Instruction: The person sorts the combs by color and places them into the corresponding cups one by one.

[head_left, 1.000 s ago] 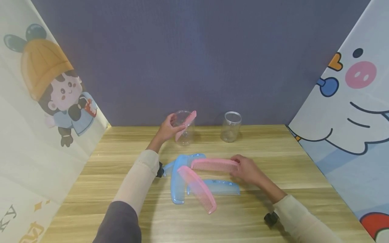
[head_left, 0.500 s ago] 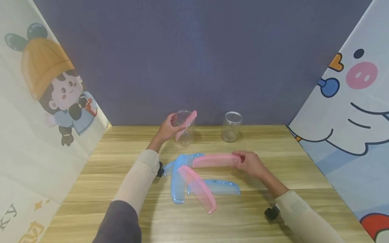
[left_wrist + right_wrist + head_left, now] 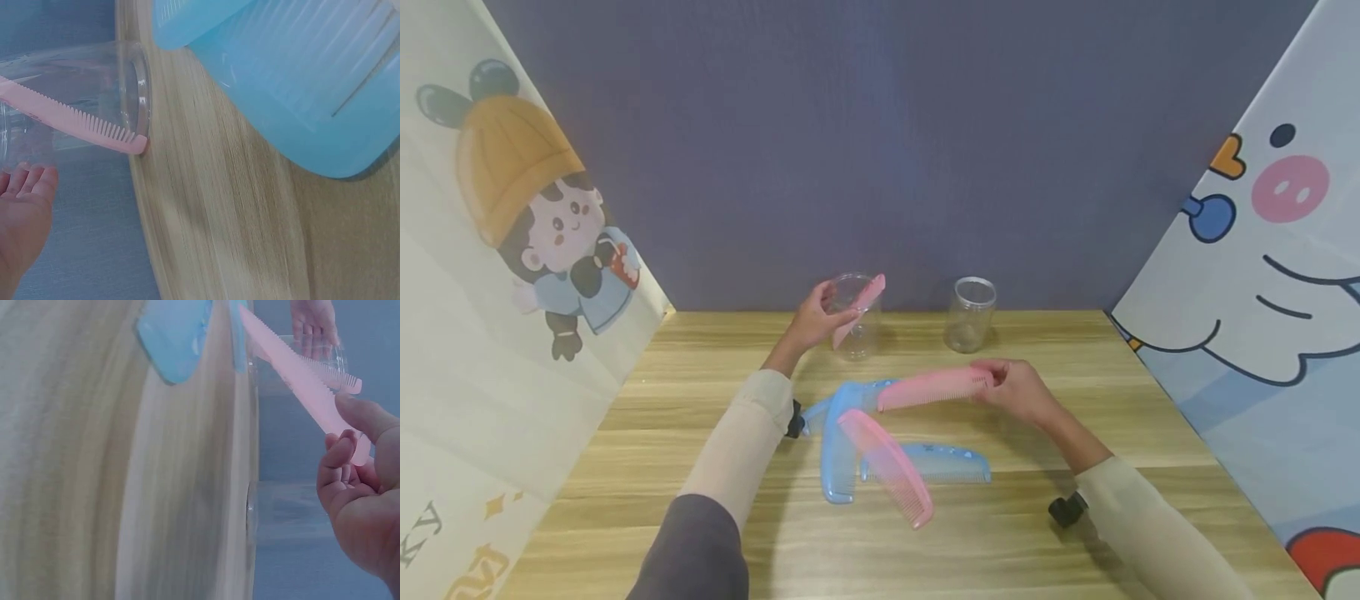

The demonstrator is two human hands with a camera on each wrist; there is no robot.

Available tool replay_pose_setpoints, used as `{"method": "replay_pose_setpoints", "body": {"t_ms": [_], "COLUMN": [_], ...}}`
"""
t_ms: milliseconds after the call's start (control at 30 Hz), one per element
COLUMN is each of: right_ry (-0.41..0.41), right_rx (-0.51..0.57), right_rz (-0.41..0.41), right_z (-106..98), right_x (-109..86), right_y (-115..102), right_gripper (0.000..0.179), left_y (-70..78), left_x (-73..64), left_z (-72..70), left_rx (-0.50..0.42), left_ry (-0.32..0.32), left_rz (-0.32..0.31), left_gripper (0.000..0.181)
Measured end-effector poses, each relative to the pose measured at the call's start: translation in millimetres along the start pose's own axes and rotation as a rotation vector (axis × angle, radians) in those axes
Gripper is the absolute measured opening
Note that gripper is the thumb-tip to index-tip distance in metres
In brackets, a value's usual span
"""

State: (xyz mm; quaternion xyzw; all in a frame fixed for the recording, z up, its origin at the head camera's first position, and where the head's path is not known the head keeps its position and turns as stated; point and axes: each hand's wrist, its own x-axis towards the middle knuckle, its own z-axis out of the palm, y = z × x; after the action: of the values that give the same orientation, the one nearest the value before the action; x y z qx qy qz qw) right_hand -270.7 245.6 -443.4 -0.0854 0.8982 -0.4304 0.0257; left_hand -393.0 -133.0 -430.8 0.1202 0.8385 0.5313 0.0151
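Observation:
My left hand (image 3: 814, 318) holds a clear plastic jar (image 3: 863, 342) at its upper left side, thumb in front. A pink comb (image 3: 869, 293) leans inside that jar, one end above the rim. With thumb and fingers, my right hand (image 3: 1021, 392) pinches the right end of another pink comb (image 3: 932, 387). This comb is raised at the right and slopes down toward the pile. In the right wrist view the pinched comb (image 3: 306, 378) shows clearly between thumb and curled fingers. Below it lie a pink comb (image 3: 887, 467) and blue combs (image 3: 838, 458), partly overlapping.
A second clear jar (image 3: 968, 325) with a silvery rim stands upright at the back right. Another blue comb (image 3: 943, 462) lies partly under the pink one on the wooden table (image 3: 1037, 517). A dark back panel (image 3: 895, 167) and printed side panels surround the table.
My right hand has lifted its end of the pink comb and moved slightly toward the back, so the comb now tilts. The left hand and the jar stay in place.

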Motion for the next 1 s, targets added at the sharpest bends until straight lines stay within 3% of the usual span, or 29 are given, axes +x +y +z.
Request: {"method": "replay_pose_setpoints", "body": {"t_ms": [500, 667, 1000], "right_ry": [0.031, 0.041, 0.071], "right_rx": [0.036, 0.055, 0.210], "right_rz": [0.090, 0.071, 0.031], "right_z": [-16, -23, -38], "right_x": [12.8, 19.5, 36.2], "right_y": [-9, -17, -37], "right_gripper": [0.060, 0.062, 0.059], "left_y": [-2.6, -3.9, -1.5], "left_x": [1.1, 1.4, -0.8], "left_z": [1.0, 0.0, 0.1], "left_rx": [0.017, 0.015, 0.004], "left_ry": [-0.002, 0.001, -0.007], "left_rz": [-0.011, -0.004, -0.010], "left_gripper": [0.102, 0.103, 0.103]}}
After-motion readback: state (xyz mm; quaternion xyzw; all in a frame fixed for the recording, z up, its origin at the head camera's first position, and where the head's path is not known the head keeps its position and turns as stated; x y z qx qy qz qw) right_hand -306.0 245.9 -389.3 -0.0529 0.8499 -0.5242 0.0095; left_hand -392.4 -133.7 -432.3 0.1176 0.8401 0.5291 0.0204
